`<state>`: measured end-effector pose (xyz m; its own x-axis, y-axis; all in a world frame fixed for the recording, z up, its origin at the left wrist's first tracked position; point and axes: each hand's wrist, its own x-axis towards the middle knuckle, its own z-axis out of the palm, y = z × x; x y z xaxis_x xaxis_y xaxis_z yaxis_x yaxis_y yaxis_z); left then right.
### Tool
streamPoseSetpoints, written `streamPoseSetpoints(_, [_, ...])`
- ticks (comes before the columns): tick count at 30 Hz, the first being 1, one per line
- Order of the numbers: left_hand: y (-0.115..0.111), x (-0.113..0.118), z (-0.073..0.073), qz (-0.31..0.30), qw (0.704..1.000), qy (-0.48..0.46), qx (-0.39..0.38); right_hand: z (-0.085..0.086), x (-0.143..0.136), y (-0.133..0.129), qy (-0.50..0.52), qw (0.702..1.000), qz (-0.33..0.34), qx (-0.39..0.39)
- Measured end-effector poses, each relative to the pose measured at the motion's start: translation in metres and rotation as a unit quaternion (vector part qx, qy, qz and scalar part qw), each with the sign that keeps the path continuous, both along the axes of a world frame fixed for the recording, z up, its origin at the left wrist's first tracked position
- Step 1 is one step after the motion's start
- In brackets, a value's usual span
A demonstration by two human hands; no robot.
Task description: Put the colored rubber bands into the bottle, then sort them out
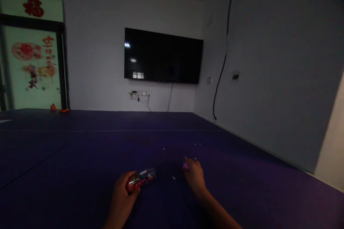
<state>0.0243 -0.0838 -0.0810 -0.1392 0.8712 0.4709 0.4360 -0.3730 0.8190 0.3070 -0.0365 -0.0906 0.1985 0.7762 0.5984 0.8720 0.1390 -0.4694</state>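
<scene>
Pane (17, 6) reads "福"; the left hand (121, 193) holds a container (141, 180), wording illegible.

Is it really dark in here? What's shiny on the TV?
Head view: dim overall, the dark purple surface especially; head view: small bright reflections on the TV, towards its left; head view: a faint glint on the colorful container in the left hand.

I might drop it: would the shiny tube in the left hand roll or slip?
The shiny tube might roll: its sides look round. It gleams, so may slip. It's likely stiff, jutting straight from the left hand.
</scene>
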Motion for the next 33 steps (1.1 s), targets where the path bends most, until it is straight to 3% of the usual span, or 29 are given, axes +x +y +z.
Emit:
streamPoseSetpoints(4, [-0.001,-0.001,0.001,-0.011,1.0,0.012,0.008,-0.009,0.004,0.004,-0.035,0.999,-0.025,-0.017])
streamPoseSetpoints(7, [0.0,-0.001,0.001,-0.011,0.999,0.024,0.02,0.001,-0.013,-0.004,-0.014,0.999,0.006,0.033])
streamPoseSetpoints(9, [0.003,0.0,0.001,-0.005,0.999,0.032,0.033,0.015,-0.03,-0.013,0.026,0.995,0.077,0.058])
streamPoseSetpoints(12, [0.014,0.001,0.003,0.005,0.997,0.046,0.056,0.033,-0.06,-0.022,0.079,0.967,0.237,0.056])
streamPoseSetpoints(15, [0.032,0.002,0.006,0.021,0.995,0.058,0.083,0.039,-0.089,-0.023,0.052,0.938,0.342,0.038])
streamPoseSetpoints(17, [0.044,0.002,0.006,0.041,0.992,0.064,0.102,0.034,-0.105,-0.018,0.035,0.936,0.348,0.031])
streamPoseSetpoints(20, [0.056,0.002,0.006,0.039,0.99,0.077,0.113,0.019,-0.119,-0.008,0.052,0.955,0.292,0.025])
streamPoseSetpoints(25, [0.055,0.005,0.008,0.0,0.984,0.098,0.146,0.002,-0.123,0.002,0.094,0.962,0.256,0.015])
streamPoseSetpoints(30, [0.047,0.011,0.008,0.035,0.985,0.039,0.167,0.008,-0.125,0.0,0.196,0.924,0.329,0.0])
streamPoseSetpoints(33, [0.044,0.013,0.007,-0.023,0.992,0.005,0.12,0.009,-0.129,0.0,0.26,0.888,0.378,0.001])
